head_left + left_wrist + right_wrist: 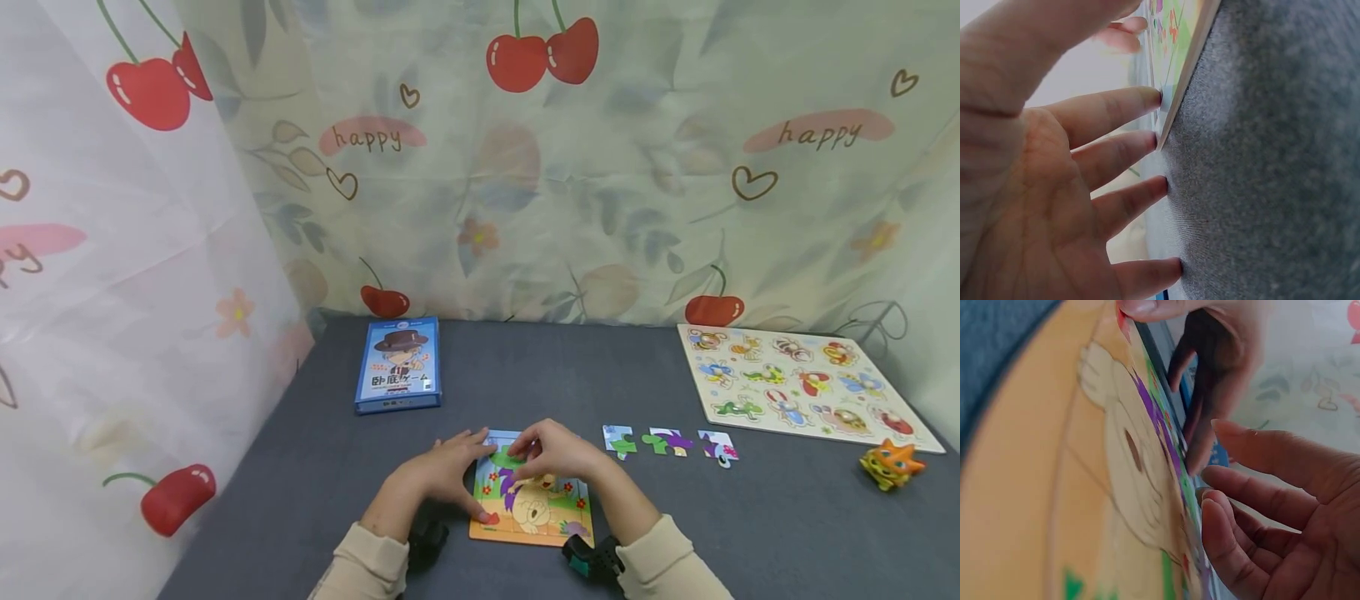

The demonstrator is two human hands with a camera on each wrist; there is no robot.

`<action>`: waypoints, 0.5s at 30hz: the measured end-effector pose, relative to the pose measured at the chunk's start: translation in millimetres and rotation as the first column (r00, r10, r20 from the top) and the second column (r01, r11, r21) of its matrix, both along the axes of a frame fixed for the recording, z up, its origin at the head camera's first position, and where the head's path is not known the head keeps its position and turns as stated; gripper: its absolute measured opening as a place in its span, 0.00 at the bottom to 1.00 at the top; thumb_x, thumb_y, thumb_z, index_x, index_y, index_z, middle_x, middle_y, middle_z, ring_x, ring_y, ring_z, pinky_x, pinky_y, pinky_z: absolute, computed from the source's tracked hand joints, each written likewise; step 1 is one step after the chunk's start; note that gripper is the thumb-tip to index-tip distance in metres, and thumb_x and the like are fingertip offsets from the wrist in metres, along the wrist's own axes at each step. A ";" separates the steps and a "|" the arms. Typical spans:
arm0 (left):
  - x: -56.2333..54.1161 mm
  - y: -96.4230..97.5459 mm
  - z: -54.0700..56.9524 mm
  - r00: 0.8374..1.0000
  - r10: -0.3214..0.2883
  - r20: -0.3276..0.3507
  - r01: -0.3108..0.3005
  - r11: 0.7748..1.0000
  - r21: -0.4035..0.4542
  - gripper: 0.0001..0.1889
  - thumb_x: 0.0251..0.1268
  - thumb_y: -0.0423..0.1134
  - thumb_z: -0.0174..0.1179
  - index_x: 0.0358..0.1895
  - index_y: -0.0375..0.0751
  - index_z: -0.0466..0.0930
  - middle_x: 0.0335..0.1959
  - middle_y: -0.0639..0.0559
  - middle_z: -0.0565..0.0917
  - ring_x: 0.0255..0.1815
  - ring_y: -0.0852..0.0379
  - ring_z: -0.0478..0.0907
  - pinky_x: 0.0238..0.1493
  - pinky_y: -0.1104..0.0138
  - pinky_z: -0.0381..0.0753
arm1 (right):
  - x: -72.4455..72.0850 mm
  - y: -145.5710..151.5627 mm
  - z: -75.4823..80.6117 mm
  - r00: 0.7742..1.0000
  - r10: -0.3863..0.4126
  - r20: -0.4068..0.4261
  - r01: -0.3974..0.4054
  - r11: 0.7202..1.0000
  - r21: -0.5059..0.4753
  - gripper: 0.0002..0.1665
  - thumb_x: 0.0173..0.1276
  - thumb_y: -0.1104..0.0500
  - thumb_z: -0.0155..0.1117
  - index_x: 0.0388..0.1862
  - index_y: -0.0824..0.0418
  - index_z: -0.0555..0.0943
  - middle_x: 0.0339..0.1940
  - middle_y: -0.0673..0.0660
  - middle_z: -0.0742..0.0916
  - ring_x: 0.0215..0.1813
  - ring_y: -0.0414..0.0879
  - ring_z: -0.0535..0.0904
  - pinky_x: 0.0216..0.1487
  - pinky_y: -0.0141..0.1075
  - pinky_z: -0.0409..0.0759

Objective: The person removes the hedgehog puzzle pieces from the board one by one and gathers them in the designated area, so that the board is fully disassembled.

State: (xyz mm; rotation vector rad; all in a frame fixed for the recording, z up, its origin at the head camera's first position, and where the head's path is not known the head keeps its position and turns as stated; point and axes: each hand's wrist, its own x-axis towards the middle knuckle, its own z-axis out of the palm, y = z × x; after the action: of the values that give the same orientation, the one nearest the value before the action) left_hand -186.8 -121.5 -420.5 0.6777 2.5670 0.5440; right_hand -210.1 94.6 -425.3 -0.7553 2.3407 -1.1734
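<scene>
A jigsaw puzzle [532, 510] with a pale cartoon creature and purple spikes lies between both hands. My left hand [442, 471] spans its left side, thumb on the lower left near a red patch. In the left wrist view, the left index and middle fingertips meet the board's corner, with the other fingertips on the grey tabletop [1272, 156]. Over the upper part of the puzzle is my right hand [562, 454], its fingers bent loosely. The right wrist view shows the right fingers [1254, 487] close over the picture, thumb and index apart, nothing visible between them.
Three loose puzzle pieces [663, 442] lie right of the board. Farther right are a wooden insect board [787, 423] and a small orange-yellow toy figure [891, 463]. A blue game box [397, 367] lies at back left. Patterned curtains [570, 208] stand behind and left.
</scene>
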 end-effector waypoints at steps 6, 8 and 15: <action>-0.8 -1.3 1.1 1.000 -0.006 0.001 0.006 1.000 0.000 0.48 0.41 0.57 0.72 0.69 0.47 0.63 0.75 0.48 0.55 0.75 0.44 0.47 0.67 0.36 0.48 | 2.5 -9.0 -6.2 0.999 -0.034 0.037 0.035 0.999 -0.015 0.18 0.51 0.62 0.73 0.40 0.68 0.83 0.31 0.56 0.85 0.26 0.39 0.76 0.26 0.32 0.77; -1.0 -1.5 0.8 1.000 -0.007 0.003 0.007 1.000 0.002 0.47 0.41 0.57 0.72 0.69 0.47 0.63 0.75 0.48 0.54 0.75 0.44 0.47 0.67 0.36 0.48 | 3.9 -10.4 -7.6 0.999 -0.045 0.029 0.045 0.999 -0.011 0.16 0.51 0.62 0.73 0.39 0.68 0.83 0.29 0.54 0.85 0.26 0.39 0.75 0.26 0.31 0.77; -0.7 -1.2 -0.6 1.000 0.001 0.013 -0.001 1.000 0.010 0.47 0.41 0.56 0.73 0.68 0.47 0.64 0.75 0.48 0.54 0.76 0.44 0.47 0.67 0.36 0.48 | 9.3 -13.4 -7.8 0.998 -0.069 -0.012 0.069 0.998 0.006 0.12 0.51 0.62 0.73 0.35 0.66 0.84 0.26 0.53 0.84 0.25 0.40 0.74 0.24 0.30 0.73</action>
State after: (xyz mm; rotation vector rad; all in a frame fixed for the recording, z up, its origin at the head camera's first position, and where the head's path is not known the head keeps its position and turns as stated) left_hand -187.5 -122.7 -421.1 0.6737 2.5545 0.5603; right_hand -200.7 81.2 -433.1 -0.6866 2.3966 -1.1924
